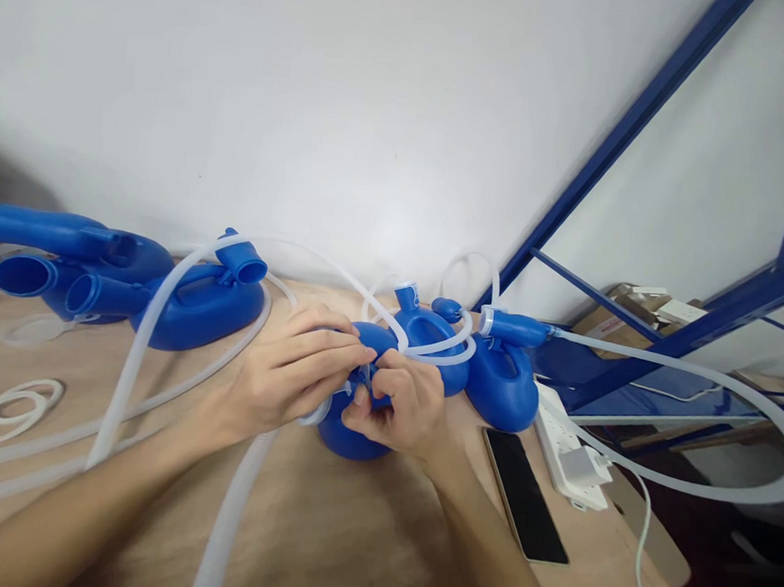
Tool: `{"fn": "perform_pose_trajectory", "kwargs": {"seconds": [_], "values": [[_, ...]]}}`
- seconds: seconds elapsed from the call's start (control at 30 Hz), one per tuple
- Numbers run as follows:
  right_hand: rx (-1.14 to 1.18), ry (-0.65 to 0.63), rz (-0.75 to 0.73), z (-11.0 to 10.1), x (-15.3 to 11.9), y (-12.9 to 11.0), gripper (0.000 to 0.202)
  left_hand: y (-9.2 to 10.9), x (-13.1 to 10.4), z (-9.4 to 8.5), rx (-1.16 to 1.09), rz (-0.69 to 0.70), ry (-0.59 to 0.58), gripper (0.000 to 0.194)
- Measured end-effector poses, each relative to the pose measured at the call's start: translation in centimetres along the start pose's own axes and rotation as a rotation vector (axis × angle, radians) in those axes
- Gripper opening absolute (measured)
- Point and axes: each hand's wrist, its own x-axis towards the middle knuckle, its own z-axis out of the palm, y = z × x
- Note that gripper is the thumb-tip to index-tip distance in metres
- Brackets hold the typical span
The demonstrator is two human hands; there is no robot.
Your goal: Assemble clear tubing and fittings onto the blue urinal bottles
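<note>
Pale wooden tabletop (318,541), against a plain white wall (380,103), bears a blue plastic bottle (354,435) near its middle. Left hand (297,372) and right hand (403,403) pinch small parts at its top, fingertips nearly together. Translucent white tubing (231,516) and more blue plastic bottles (204,310) lie around; a black-screened phone (525,494) lies to the right.

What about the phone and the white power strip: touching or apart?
Apart: the head view shows a narrow band of wooden tabletop between the phone and the white power strip.
</note>
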Motion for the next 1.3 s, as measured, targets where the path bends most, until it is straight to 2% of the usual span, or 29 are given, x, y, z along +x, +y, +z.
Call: {"fn": "perform_pose_trajectory", "kwargs": {"seconds": [0.07, 0.27, 0.33, 0.4, 0.53, 0.6, 0.67, 0.73, 0.87, 0.9, 0.93, 0.97, 1.07, 1.17, 1.3], "values": [[0.036, -0.004, 0.012, 0.0, 0.1, -0.1, 0.024, 0.2, 0.0, 0.1, 0.012, -0.002, 0.009, 0.026], [0.261, -0.146, 0.27, -1.4, 1.1, -1.1, 0.02, 0.5, 0.8, -0.4, 0.033, -0.012, 0.0, 0.032], [0.315, -0.179, 0.332, -2.1, 1.4, -1.1, 0.017, 0.5, 1.3, -1.1, -0.001, -0.006, -0.046, 0.033], [0.355, -0.202, 0.368, -2.8, 1.6, -0.9, 0.013, 0.4, 1.8, -2.0, -0.033, -0.027, -0.158, 0.031], [0.396, -0.27, 0.385, -4.0, 2.2, 0.1, 0.006, 0.0, 2.2, -3.9, 0.03, -0.131, -0.475, 0.037], [0.403, -0.338, 0.373, -4.9, 2.5, 0.9, 0.012, -0.6, 2.1, -4.6, 0.082, -0.181, -0.553, 0.046], [0.377, -0.433, 0.377, -5.9, 2.5, 2.0, 0.025, -1.3, 1.8, -5.1, 0.122, -0.236, -0.55, 0.057], [0.313, -0.563, 0.439, -6.9, 1.9, 3.7, 0.041, -1.8, 1.6, -5.2, 0.138, -0.278, -0.53, 0.058], [0.274, -1.018, 0.696, -7.3, -1.0, 8.1, 0.079, -1.6, 1.7, -4.5, 0.099, -0.276, -0.455, 0.045], [0.268, -1.112, 0.751, -7.0, -1.9, 9.1, 0.083, -1.4, 1.7, -4.2, 0.074, -0.268, -0.452, 0.044], [0.246, -1.158, 0.775, -6.7, -2.6, 10.1, 0.073, -1.2, 1.6, -3.8, 0.043, -0.26, -0.47, 0.043], [0.239, -1.165, 0.762, -6.3, -3.1, 10.8, 0.06, -1.0, 1.5, -3.3, 0.006, -0.251, -0.504, 0.044], [0.258, -1.115, 0.68, -5.2, -3.8, 11.8, 0.037, -0.5, 1.0, -2.0, -0.073, -0.211, -0.617, 0.055], [0.232, -1.076, 0.572, -5.0, -3.5, 11.4, 0.027, -0.1, 0.6, -1.2, -0.049, -0.123, -0.647, 0.061], [0.287, -0.983, 0.462, -5.2, -2.8, 10.3, 0.022, 1.3, 1.1, -1.4, 0.034, 0.006, -0.671, 0.058]]}}
